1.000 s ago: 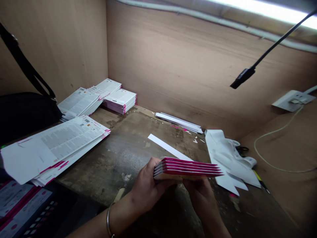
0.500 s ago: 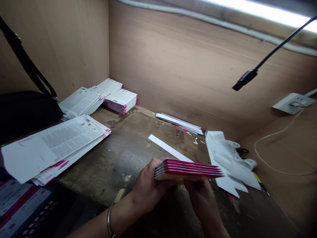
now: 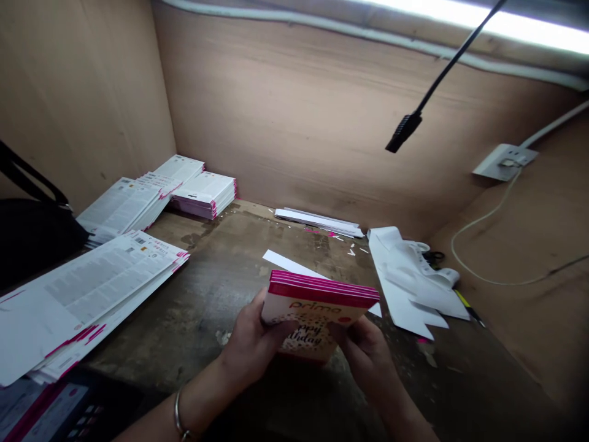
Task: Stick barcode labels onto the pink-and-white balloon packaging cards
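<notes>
Between my two hands I hold a small stack of printed cardboard packs (image 3: pixel 317 307) with magenta edges, several together. The front one reads "prima" and "happy birthday", partly under my thumbs. My left hand (image 3: pixel 255 337), with a bangle on the wrist, grips the left side, thumb across the front. My right hand (image 3: pixel 365 347) grips the lower right side, its thumb also on the front. The stack stands tilted above the table, its magenta top edges upward. Behind it, partly hidden, a white paper strip (image 3: pixel 288 263) lies on the table.
Flat printed card sheets (image 3: pixel 115 288) lie at the left, near a black bag (image 3: pixel 37 233). Stacked packs (image 3: pixel 207 190) sit in the back corner. Paper strips (image 3: pixel 319 222) lie along the wall. Crumpled white paper (image 3: pixel 405 276) and a yellow-black tool (image 3: pixel 468 305) are at the right.
The stack has tipped up so its printed front now faces me, where before mainly the layered edges showed. Both thumbs now lie on the front. The camera view has shifted right.
</notes>
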Demonstrator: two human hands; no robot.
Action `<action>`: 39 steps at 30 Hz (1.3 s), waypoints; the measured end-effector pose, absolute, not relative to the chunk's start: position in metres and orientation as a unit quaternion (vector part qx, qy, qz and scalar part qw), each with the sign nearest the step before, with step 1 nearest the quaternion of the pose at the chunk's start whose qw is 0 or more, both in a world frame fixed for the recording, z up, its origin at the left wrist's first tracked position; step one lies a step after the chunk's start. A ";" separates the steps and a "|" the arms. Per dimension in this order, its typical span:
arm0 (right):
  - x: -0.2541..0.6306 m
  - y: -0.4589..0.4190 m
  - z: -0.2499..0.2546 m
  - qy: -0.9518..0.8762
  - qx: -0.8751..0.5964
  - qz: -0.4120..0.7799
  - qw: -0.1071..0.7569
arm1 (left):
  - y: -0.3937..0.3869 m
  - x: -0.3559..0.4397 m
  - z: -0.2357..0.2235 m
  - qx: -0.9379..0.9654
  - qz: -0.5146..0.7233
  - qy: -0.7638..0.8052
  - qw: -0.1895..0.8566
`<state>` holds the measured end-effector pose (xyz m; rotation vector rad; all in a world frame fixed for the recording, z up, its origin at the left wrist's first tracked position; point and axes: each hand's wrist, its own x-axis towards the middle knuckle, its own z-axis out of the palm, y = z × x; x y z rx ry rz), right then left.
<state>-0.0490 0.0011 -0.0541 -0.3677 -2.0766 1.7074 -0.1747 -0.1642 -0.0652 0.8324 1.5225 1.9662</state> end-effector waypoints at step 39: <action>-0.091 0.004 -0.092 -0.978 0.017 0.164 0.124 | -0.136 -0.214 -0.063 0.533 0.326 0.770 0.128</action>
